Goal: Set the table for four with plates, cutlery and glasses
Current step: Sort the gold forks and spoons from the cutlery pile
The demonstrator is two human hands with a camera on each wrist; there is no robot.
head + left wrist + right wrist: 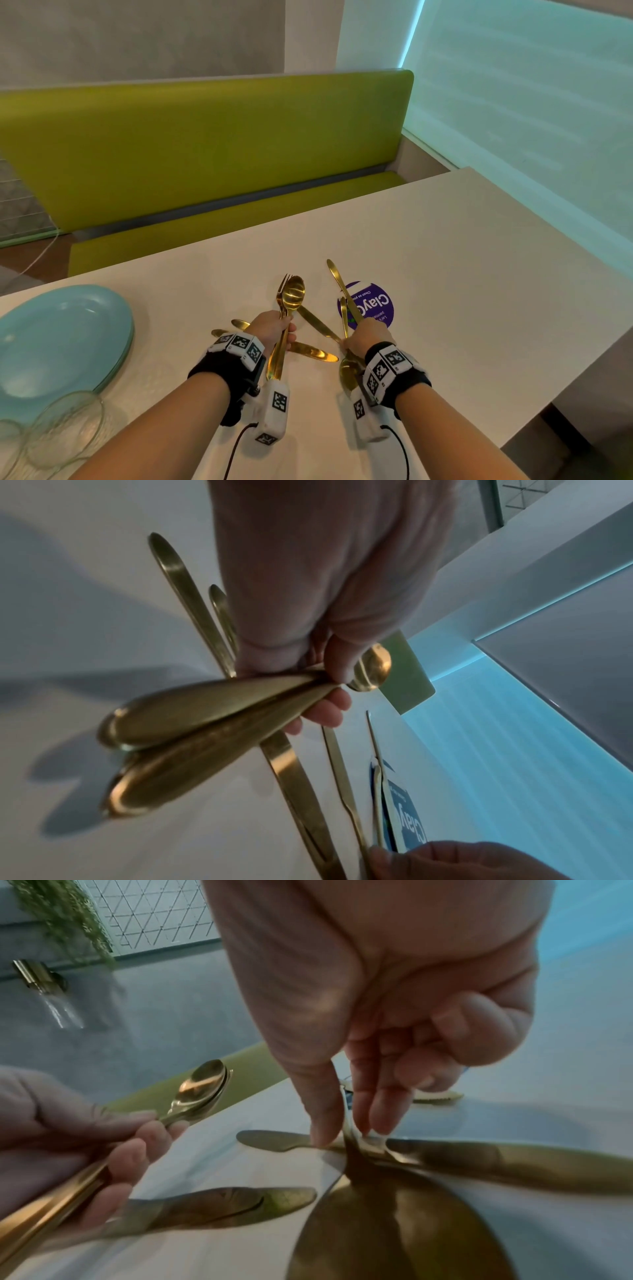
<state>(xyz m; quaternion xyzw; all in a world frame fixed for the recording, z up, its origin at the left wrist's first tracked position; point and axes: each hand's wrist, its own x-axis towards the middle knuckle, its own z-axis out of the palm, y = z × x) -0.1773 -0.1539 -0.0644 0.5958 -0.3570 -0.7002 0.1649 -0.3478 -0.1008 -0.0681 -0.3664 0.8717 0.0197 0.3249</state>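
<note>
My left hand [274, 330] grips a bundle of gold cutlery [291, 294], a spoon and a fork, heads pointing away; their handles [205, 723] fan out toward the wrist camera. My right hand [364, 337] pinches a gold spoon [394, 1231] by its neck, with the bowl [349, 375] under the wrist. Two gold knives [318, 323] [311, 354] lie on the white table [462, 274] between the hands. Another knife [337, 281] runs from the right hand over the purple sticker; whether it is held I cannot tell. Two more handles [239, 323] stick out left of the left hand.
A stack of pale blue plates [61, 339] sits at the table's left, with clear glasses [65, 428] in front of it. A round purple sticker [375, 305] is on the tabletop. A green bench [205, 154] runs along the far side, and a wall [531, 120] stands on the right.
</note>
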